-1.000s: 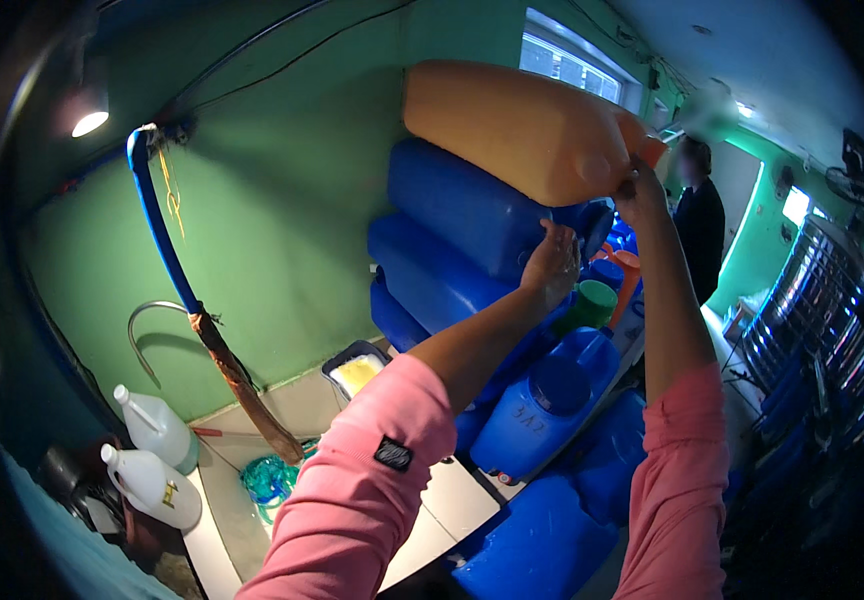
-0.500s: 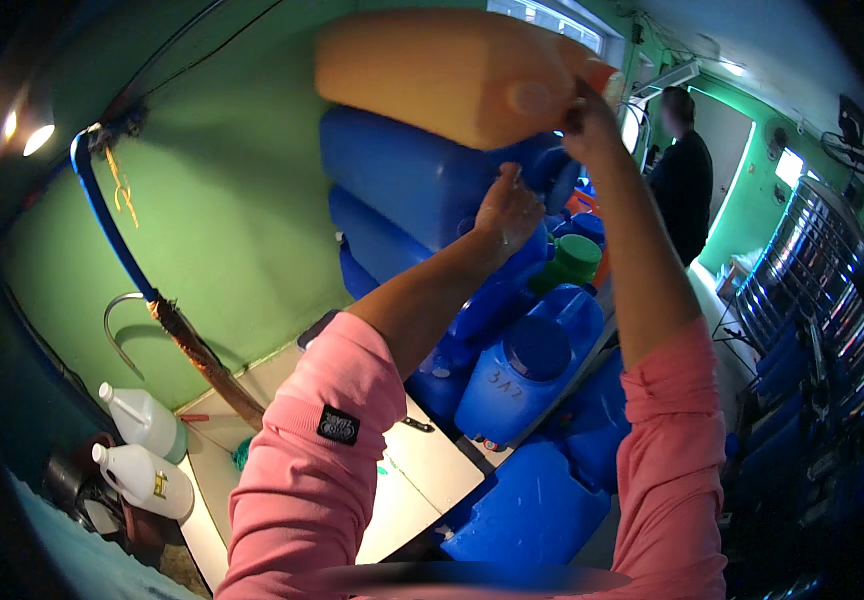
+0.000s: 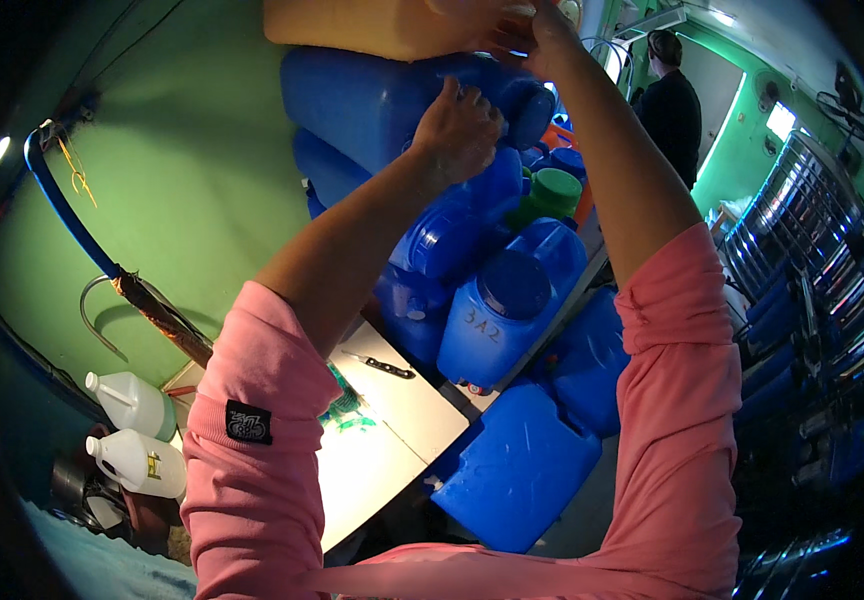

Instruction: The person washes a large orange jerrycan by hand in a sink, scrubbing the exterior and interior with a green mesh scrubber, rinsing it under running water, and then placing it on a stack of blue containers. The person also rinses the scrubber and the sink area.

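Observation:
An orange-yellow jug (image 3: 372, 25) lies on its side on top of a stack of blue jugs, partly cut off by the upper picture edge. My right hand (image 3: 537, 42) is closed at its right, neck end. My left hand (image 3: 457, 128) is lower, fingers curled against the top blue jug (image 3: 347, 100), left of its dark blue cap (image 3: 530, 115). Whether those fingers grip the jug is hidden. Another blue jug (image 3: 302, 170) lies underneath. Below my hands stand a blue jug with a round lid (image 3: 514, 285) and a container with a green lid (image 3: 556, 187).
More blue jugs (image 3: 517, 470) stand at the lower middle. A knife (image 3: 387, 367) lies on the white counter (image 3: 402, 425). Two whitish jugs (image 3: 142, 462) stand at the left, below a blue hose (image 3: 67, 210). A person (image 3: 670, 110) stands at the back right, near a shiny metal tank (image 3: 792, 205).
The view has shifted down and to the right. The orange-yellow jug, blurred before, now appears steady on the stack. My right hand stays at its neck end; my left-hand fingers look more curled.

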Action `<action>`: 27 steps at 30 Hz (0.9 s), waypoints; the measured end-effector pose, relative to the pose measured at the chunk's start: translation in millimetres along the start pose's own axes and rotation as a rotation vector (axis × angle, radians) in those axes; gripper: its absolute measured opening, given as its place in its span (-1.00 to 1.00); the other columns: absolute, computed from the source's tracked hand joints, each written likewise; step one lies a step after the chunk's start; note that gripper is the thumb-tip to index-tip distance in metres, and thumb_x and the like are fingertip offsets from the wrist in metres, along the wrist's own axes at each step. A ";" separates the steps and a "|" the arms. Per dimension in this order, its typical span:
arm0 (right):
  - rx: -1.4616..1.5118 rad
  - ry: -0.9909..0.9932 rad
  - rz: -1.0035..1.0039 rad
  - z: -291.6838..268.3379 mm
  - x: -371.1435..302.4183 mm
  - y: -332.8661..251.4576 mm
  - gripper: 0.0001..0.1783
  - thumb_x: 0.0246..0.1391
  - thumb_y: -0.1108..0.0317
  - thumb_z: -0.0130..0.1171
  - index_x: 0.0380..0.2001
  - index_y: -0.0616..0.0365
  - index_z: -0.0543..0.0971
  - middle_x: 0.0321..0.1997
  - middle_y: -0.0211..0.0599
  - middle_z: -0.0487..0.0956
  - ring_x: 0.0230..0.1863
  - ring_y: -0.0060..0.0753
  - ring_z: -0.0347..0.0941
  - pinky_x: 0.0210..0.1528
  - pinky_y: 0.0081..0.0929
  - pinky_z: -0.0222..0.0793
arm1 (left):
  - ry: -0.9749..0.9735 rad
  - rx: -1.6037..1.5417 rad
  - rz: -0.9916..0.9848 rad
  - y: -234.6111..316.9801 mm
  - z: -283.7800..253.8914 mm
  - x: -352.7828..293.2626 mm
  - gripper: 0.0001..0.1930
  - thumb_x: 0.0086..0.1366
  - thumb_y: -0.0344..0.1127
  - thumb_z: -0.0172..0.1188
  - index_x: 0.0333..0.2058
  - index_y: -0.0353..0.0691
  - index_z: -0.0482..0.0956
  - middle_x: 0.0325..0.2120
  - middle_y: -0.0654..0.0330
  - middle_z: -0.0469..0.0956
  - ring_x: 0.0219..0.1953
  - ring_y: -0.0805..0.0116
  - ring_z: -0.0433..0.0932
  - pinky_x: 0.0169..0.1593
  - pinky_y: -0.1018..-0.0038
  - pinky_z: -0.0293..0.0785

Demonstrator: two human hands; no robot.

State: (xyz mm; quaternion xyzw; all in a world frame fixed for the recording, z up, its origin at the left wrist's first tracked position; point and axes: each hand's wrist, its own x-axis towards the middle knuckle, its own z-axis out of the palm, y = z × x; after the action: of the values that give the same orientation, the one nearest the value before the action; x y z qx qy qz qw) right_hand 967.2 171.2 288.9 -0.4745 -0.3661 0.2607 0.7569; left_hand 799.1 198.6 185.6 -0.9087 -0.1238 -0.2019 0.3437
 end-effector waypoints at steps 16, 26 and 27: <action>-1.898 -0.104 -0.052 -192.2 -87.9 117.7 -0.69 0.30 0.15 -0.01 -0.12 0.12 0.58 -0.16 -0.05 0.59 -0.08 0.01 0.57 -0.08 -0.06 0.49 | 0.334 -0.099 0.111 -14.3 -7.5 -56.7 -0.41 0.21 0.00 0.25 0.16 -0.15 0.50 0.14 0.04 0.47 0.32 0.04 0.31 0.46 -0.04 -0.01; -1.799 -0.907 -0.292 -264.7 -179.3 183.7 -0.49 -0.05 0.25 0.40 0.02 -0.01 0.54 0.05 -0.22 0.56 0.17 -0.09 0.44 0.24 -0.10 0.35 | 0.636 -0.130 0.068 -59.4 -68.2 -63.3 -0.46 0.15 -0.17 0.32 0.11 -0.19 0.53 0.18 0.03 0.43 0.36 0.02 0.28 0.47 -0.06 -0.01; -1.794 -0.833 -0.272 -268.1 -189.8 160.4 -0.46 -0.06 0.21 0.43 0.02 0.00 0.54 0.01 -0.24 0.58 0.15 -0.09 0.46 0.22 -0.09 0.36 | 0.717 -0.139 0.018 -66.7 -76.6 -55.0 -0.46 0.15 -0.18 0.33 0.11 -0.19 0.53 0.19 0.02 0.42 0.36 0.02 0.27 0.48 -0.06 -0.02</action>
State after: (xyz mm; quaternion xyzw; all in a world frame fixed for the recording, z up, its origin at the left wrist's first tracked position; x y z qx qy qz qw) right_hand 1061.3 -44.6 9.3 -0.6954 -0.7150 -0.0553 -0.0467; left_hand 704.3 191.1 251.3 -0.8024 0.0265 -0.5128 0.3043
